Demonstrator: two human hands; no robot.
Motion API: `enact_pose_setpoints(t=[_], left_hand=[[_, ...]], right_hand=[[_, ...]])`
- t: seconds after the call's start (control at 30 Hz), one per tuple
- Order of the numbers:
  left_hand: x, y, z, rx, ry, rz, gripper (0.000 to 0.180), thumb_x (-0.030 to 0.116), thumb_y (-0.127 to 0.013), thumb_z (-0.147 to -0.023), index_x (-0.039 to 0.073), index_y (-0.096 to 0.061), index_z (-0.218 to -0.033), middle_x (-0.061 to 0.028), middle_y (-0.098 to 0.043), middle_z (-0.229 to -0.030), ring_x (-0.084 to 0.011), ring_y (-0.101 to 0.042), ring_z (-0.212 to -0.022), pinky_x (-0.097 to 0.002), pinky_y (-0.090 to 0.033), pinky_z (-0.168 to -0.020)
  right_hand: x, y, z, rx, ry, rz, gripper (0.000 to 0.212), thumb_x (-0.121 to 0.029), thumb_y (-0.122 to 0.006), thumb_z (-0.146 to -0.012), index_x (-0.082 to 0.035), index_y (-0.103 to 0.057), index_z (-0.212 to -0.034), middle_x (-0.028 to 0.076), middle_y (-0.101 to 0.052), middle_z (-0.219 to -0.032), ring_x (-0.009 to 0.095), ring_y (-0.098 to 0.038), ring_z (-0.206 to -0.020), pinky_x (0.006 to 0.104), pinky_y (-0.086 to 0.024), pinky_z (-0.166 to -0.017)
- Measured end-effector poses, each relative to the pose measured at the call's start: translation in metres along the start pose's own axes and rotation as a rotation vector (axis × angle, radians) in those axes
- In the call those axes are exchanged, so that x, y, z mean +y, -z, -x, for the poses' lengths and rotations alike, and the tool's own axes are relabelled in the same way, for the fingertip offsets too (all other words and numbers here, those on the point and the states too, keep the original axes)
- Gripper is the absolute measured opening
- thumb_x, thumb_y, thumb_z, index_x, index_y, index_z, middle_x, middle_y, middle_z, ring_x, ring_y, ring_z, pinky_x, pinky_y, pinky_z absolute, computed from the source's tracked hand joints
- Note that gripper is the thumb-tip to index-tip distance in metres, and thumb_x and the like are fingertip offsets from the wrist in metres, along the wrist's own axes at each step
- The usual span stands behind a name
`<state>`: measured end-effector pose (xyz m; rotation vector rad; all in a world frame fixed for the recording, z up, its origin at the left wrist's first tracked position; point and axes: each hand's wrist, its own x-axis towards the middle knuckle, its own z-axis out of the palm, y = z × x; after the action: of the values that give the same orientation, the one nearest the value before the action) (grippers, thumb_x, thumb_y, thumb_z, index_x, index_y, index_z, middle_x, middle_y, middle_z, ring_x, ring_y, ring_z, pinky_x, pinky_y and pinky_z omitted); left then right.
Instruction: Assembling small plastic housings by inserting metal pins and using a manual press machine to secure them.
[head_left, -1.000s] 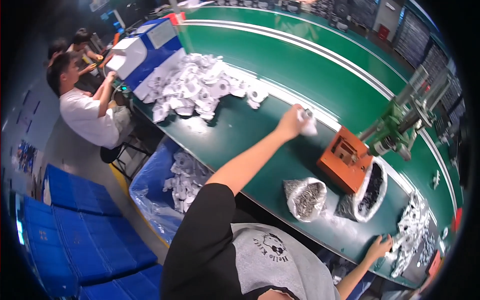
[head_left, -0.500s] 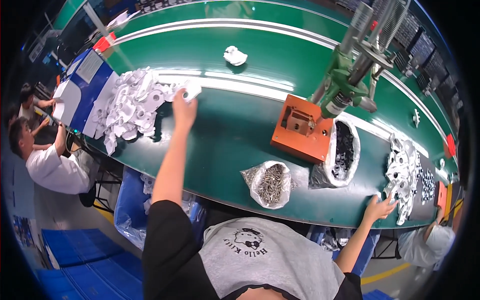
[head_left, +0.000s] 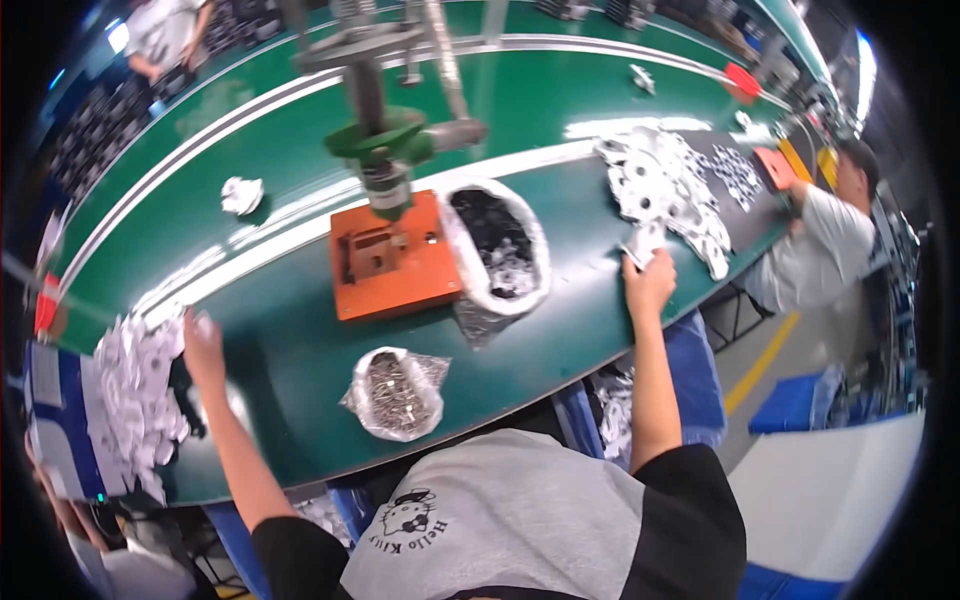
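Okay, orange fixture (head_left: 402, 287), green press (head_left: 384, 150), metal-parts bag (head_left: 410, 433) and black-parts bag (head_left: 540, 270) stood mid-surface (head_left: 585, 275), which lay bare from there to right hand (head_left: 652, 285) and near edge (head_left: 550, 393). Its fingers pinched white part (head_left: 645, 243) by right pile (head_left: 650, 180); left hand (head_left: 204, 350), at left pile (head_left: 135, 400): couldn't tell.

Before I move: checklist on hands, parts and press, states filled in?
1. Right hand gripping white part: ok.
2. That part free of right pile: cannot tell.
3. Left hand gripping a part at left pile: cannot tell, blurred.
4. Both hands away from orange block: ok.
5. Green press off the block: cannot tell.
6. Bag of metal parts and bag of black parts open: ok.
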<state>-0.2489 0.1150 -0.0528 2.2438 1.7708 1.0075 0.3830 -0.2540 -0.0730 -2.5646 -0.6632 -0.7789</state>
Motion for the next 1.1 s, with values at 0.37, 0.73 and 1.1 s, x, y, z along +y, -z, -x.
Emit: enact_pose_setpoints(t=[0.37, 0.73, 1.1], left_hand=[[0.053, 0.04, 0.058, -0.09, 0.289, 0.151, 0.053, 0.008, -0.054, -0.088, 0.006, -0.037, -0.138, -0.0199, -0.054, -0.119, -0.0315, -0.061, -0.091, -0.0389, -0.05, -0.067], [0.052, 0.029, 0.062, -0.3, -0.297, 0.035, 0.028, 0.007, -0.044, -0.086, -0.001, -0.054, -0.11, -0.0205, -0.056, -0.11, -0.038, -0.054, -0.103, -0.0406, -0.042, -0.092], [0.157, 0.024, 0.091, -0.238, 0.69, 1.645, 0.032, 0.028, -0.048, -0.096, 0.007, -0.053, -0.121, -0.0058, -0.063, -0.107, -0.0202, -0.063, -0.096, -0.04, -0.055, -0.085]], right_hand=[[-0.031, 0.047, 0.014, -0.108, -0.027, -0.605, 0.028, -0.023, -0.066, -0.085, -0.001, -0.052, -0.095, 0.015, -0.051, -0.094, 0.033, -0.056, -0.084, 0.039, -0.045, -0.075], [-0.034, 0.065, 0.006, -0.402, -0.698, -1.464, 0.026, -0.025, -0.053, -0.096, -0.002, -0.049, -0.107, 0.008, -0.062, -0.079, 0.014, -0.058, -0.051, 0.0219, -0.042, -0.043], [-0.173, 0.132, 0.073, -0.55, 0.322, -1.389, 0.023, 0.004, -0.06, -0.08, 0.003, -0.063, -0.103, 0.015, -0.049, -0.124, 0.023, -0.063, -0.098, 0.0307, -0.053, -0.071]])
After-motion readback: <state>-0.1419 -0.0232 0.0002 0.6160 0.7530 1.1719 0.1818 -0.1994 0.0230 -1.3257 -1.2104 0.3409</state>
